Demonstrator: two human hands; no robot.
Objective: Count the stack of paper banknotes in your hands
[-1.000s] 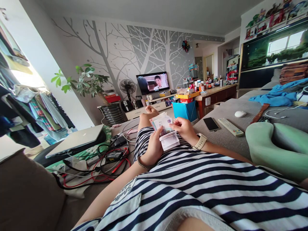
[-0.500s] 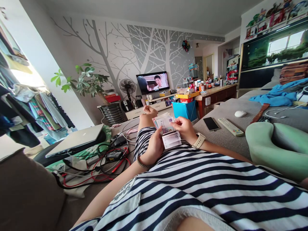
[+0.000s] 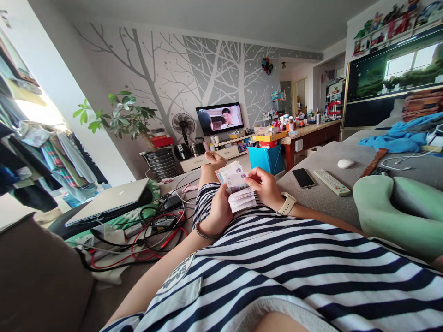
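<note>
A wad of banknotes [image 3: 238,183] is held over my lap by my left hand [image 3: 219,207], its thumb lying across the notes. Some notes stand up at the back, and several more [image 3: 242,201] fold down towards me over the fingers. My right hand [image 3: 265,186] is closed, thumb and fingertips together at the right edge of the upper notes. The fingers of my left hand under the wad are hidden.
To the right on the sofa lie a phone [image 3: 303,178], a remote control [image 3: 331,182], a white mouse [image 3: 345,163] and a green neck pillow [image 3: 401,216]. On the left are a laptop [image 3: 110,200] and tangled cables [image 3: 162,226]. A blue box [image 3: 265,158] stands ahead.
The wad and my left hand have shifted slightly left. More notes now fold down at the front. My right hand has moved a little left relative to the sofa, staying by the notes' edge.
</note>
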